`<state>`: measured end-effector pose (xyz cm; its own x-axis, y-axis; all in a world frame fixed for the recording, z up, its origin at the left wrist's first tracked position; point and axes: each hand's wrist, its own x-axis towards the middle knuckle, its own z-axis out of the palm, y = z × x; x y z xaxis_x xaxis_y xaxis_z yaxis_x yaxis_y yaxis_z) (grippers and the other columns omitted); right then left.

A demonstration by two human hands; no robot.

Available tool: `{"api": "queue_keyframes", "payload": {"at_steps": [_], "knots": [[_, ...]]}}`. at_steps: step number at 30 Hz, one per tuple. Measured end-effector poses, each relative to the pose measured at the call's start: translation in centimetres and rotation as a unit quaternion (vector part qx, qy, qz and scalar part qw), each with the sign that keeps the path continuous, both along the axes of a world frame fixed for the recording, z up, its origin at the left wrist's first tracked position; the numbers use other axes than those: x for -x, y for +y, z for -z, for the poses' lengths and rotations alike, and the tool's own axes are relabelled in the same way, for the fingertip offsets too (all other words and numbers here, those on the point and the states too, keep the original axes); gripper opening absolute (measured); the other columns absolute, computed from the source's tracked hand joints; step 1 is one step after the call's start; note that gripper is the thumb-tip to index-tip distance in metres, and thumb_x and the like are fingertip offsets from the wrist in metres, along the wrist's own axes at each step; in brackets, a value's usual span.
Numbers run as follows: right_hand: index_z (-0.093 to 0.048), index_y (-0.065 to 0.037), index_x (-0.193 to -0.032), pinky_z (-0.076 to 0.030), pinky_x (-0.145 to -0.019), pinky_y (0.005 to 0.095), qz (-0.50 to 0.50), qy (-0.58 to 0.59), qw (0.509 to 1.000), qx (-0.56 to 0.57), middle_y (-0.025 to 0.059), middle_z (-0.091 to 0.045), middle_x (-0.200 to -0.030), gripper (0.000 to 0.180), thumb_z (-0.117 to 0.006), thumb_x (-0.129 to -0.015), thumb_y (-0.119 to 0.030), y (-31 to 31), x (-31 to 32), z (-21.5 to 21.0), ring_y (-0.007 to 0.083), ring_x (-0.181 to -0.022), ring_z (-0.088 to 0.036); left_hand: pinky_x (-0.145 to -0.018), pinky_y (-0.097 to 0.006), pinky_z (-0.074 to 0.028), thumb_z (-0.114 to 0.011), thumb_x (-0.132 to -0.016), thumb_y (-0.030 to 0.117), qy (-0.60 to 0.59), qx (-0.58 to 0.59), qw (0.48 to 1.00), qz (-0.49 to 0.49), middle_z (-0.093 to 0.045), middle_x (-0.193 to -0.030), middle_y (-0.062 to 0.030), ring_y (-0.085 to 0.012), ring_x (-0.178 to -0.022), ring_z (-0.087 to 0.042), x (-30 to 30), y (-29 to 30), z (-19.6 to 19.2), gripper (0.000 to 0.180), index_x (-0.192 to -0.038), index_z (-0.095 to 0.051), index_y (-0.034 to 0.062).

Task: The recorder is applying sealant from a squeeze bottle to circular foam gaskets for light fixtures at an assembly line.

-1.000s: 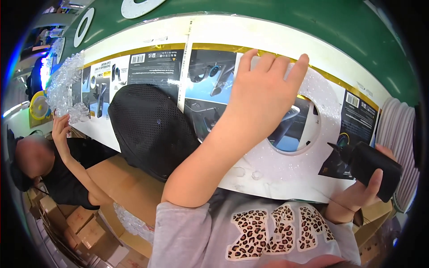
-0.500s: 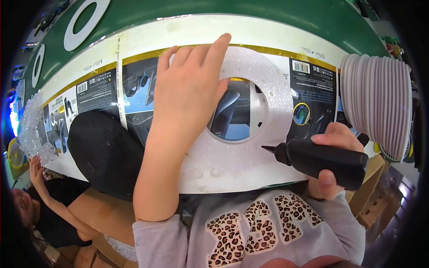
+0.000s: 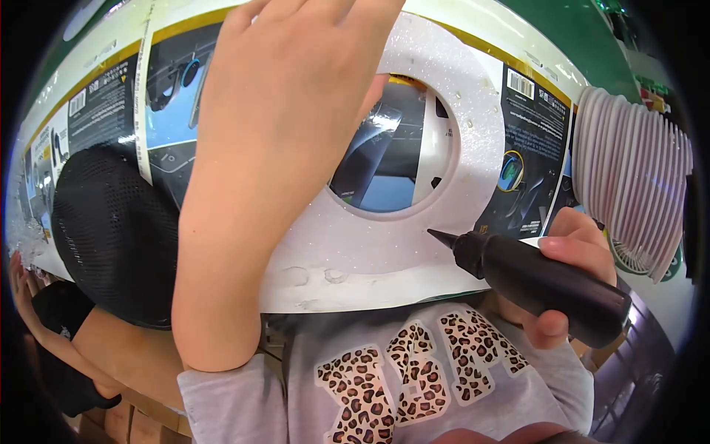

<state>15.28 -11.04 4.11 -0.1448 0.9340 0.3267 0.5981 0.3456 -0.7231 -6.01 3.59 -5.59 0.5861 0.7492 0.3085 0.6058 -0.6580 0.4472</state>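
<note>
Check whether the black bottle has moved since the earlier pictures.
Yes, the black bottle has shifted left against the right-hand dark barcode panel: its nozzle overlapped the panel first, and now shows left of it, over the white ring.

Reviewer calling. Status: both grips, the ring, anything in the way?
Right grip round black bottle, nozzle at lower right of white ring, contact unclear. Left grip over ring's left side, hiding it. Nozzle end unobstructed.

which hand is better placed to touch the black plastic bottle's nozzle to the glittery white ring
Probably the right hand: it grips the black plastic bottle, whose nozzle points toward the glittery white ring, while the left hand covers part of it.
</note>
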Motion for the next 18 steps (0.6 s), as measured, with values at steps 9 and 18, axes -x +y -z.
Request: {"api": "queue_keyframes", "payload": {"at_steps": [9, 18], "knots": [[-0.062, 0.004, -0.110, -0.032, -0.055, 0.0309, -0.035, 0.047, 0.997, 0.051, 0.0031, -0.060, -0.078, 0.070, -0.082, -0.071, -0.050, 0.1, -0.4, 0.1, 0.0136, -0.059, -0.045, -0.092, -0.040, -0.043, -0.077, -0.074, 0.016, 0.004, 0.032, 0.999, -0.012, -0.064, -0.098, -0.0112, -0.0294, -0.096, -0.058, 0.2, -0.9, 2.0, 0.062, -0.131, -0.053, 0.0111], [-0.059, 0.005, -0.107, -0.027, -0.054, 0.0303, -0.049, 0.006, 0.997, 0.058, 0.0028, -0.052, -0.075, 0.068, -0.071, -0.078, -0.055, 0.0, -0.3, 0.1, 0.0119, -0.058, -0.040, -0.093, -0.040, -0.043, -0.076, -0.074, 0.017, 0.018, 0.036, 0.999, 0.006, -0.063, -0.098, -0.0113, -0.0289, -0.097, -0.058, -0.4, -0.8, 2.3, 0.061, -0.130, -0.053, 0.0083]]}}
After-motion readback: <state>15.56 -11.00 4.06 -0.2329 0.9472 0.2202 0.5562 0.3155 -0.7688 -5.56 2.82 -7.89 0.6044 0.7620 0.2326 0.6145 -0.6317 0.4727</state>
